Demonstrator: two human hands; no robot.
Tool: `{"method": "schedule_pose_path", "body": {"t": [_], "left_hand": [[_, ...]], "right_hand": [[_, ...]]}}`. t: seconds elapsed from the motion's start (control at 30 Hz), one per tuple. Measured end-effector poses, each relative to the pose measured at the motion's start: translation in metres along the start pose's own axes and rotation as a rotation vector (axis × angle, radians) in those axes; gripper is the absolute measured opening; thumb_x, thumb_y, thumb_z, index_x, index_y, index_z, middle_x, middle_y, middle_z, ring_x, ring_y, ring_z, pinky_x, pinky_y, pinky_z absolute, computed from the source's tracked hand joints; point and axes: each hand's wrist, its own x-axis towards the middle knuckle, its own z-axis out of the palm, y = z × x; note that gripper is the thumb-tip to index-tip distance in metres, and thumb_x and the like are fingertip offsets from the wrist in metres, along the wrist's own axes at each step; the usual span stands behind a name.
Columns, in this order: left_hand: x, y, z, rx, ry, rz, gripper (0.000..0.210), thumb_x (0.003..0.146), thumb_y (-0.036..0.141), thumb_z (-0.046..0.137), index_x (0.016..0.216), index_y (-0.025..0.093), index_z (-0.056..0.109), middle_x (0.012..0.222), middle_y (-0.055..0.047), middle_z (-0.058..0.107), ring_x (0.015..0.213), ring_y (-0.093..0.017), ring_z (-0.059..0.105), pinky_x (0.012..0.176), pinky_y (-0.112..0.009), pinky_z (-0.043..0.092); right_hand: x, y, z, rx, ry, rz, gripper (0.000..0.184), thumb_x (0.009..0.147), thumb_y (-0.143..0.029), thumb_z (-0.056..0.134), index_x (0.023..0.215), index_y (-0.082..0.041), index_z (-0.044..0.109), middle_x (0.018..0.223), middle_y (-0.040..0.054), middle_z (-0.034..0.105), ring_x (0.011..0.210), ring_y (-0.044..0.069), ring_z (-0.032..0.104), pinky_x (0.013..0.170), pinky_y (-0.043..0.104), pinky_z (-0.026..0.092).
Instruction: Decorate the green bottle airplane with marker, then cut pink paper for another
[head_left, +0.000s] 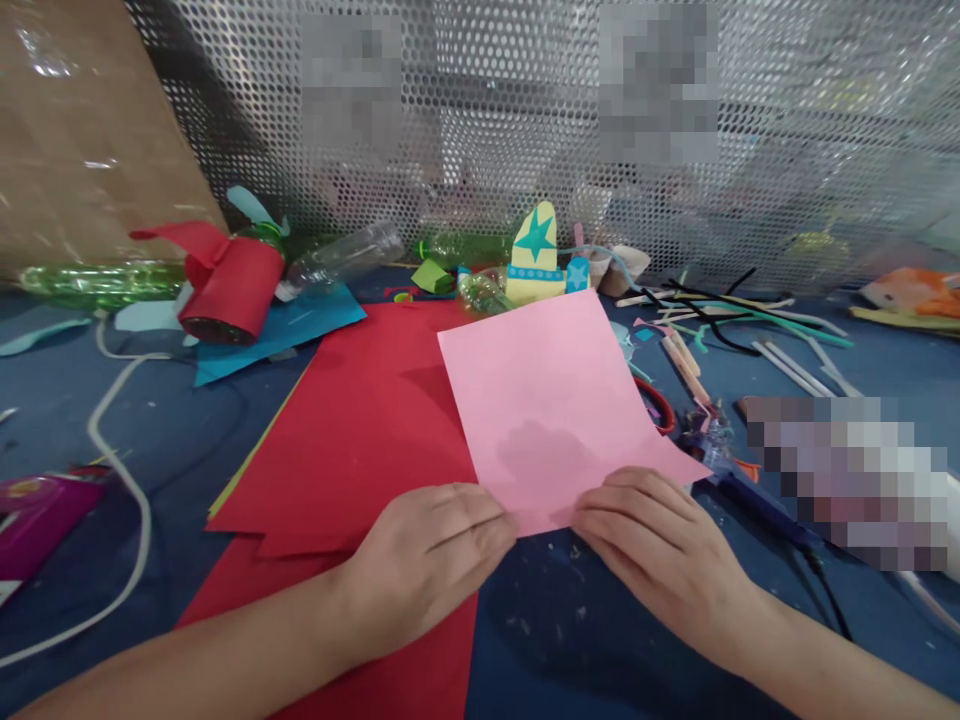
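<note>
A pink sheet of paper point(540, 390) is tilted up in front of me, its near edge between my two hands. My left hand point(439, 555) grips the lower left corner, fingers pressed together. On the lower right side, my right hand point(660, 555) pinches the same sheet, with a pointed pink flap sticking out past the fingers. Beneath and to the left lie red paper sheets point(367, 420), with a yellow edge showing under them. The thumbs are mostly hidden.
A red paper-wrapped bottle piece point(236, 290) stands on blue paper point(300, 330) at the back left. Behind the pink sheet is a yellow cutout with a teal star point(536, 235). Pipe cleaners point(720, 310) and a dark-blue corded tool point(765, 510) lie right; a white cord point(120, 450) runs left.
</note>
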Motion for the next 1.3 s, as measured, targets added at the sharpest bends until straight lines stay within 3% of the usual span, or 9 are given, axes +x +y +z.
{"method": "schedule_pose_path", "body": {"t": [0.17,0.33,0.43,0.6,0.8,1.07,1.3], "left_hand": [[-0.003,-0.001,0.002,-0.134,0.008,-0.085,0.027,0.102,0.016,0.042,0.098,0.012,0.068,0.086,-0.003,0.073,0.08,-0.012,0.07,0.078,-0.022,0.06],[0.0,0.004,0.005,-0.268,0.014,-0.141,0.019,0.099,0.017,0.049,0.097,0.015,0.068,0.086,-0.003,0.073,0.077,-0.012,0.069,0.073,-0.023,0.06],[0.0,0.005,0.008,-0.332,-0.018,-0.202,0.014,0.096,0.02,0.055,0.1,0.013,0.067,0.089,-0.005,0.072,0.082,-0.014,0.068,0.078,-0.024,0.059],[-0.006,0.002,0.014,-0.298,-0.056,-0.315,0.028,0.091,0.032,0.063,0.111,0.012,0.063,0.102,-0.01,0.071,0.096,-0.022,0.066,0.088,-0.037,0.057],[-0.005,0.001,0.014,-0.395,-0.055,-0.235,0.016,0.097,0.016,0.052,0.103,0.013,0.067,0.092,-0.006,0.071,0.087,-0.017,0.065,0.081,-0.029,0.057],[-0.003,0.004,0.018,-0.397,-0.121,-0.171,0.034,0.104,0.021,0.035,0.096,0.014,0.067,0.087,-0.007,0.072,0.084,-0.017,0.068,0.081,-0.034,0.058],[0.001,0.006,0.014,-0.232,-0.112,-0.004,0.023,0.101,0.013,0.044,0.094,0.011,0.067,0.084,-0.003,0.072,0.078,-0.014,0.066,0.08,-0.028,0.055]], "right_hand": [[0.0,0.001,0.003,0.017,0.018,0.039,0.009,0.093,-0.015,0.058,0.097,-0.016,0.066,0.088,0.0055,0.074,0.081,0.018,0.065,0.079,0.033,0.054],[0.001,-0.008,0.005,0.141,-0.02,-0.038,0.014,0.093,-0.01,0.055,0.098,-0.014,0.067,0.088,0.0062,0.073,0.082,0.017,0.064,0.082,0.033,0.054],[0.0,-0.011,0.005,0.164,-0.01,-0.009,0.013,0.091,-0.007,0.056,0.096,-0.014,0.066,0.085,0.0057,0.072,0.081,0.018,0.063,0.081,0.033,0.054],[0.001,-0.011,0.005,0.192,-0.005,0.038,0.013,0.093,-0.009,0.053,0.098,-0.016,0.062,0.085,0.0047,0.071,0.081,0.017,0.063,0.078,0.032,0.055],[0.0,-0.013,0.006,0.24,-0.059,0.052,0.013,0.095,-0.007,0.049,0.098,-0.015,0.059,0.084,0.0058,0.067,0.082,0.017,0.061,0.075,0.031,0.053],[0.001,-0.018,0.006,0.211,-0.024,0.048,0.012,0.093,-0.008,0.054,0.098,-0.017,0.061,0.084,0.0042,0.068,0.081,0.017,0.062,0.077,0.031,0.053],[0.004,-0.024,0.004,0.193,0.001,0.019,0.011,0.088,-0.007,0.06,0.094,-0.016,0.064,0.082,0.0039,0.072,0.078,0.016,0.064,0.077,0.032,0.055]]}}
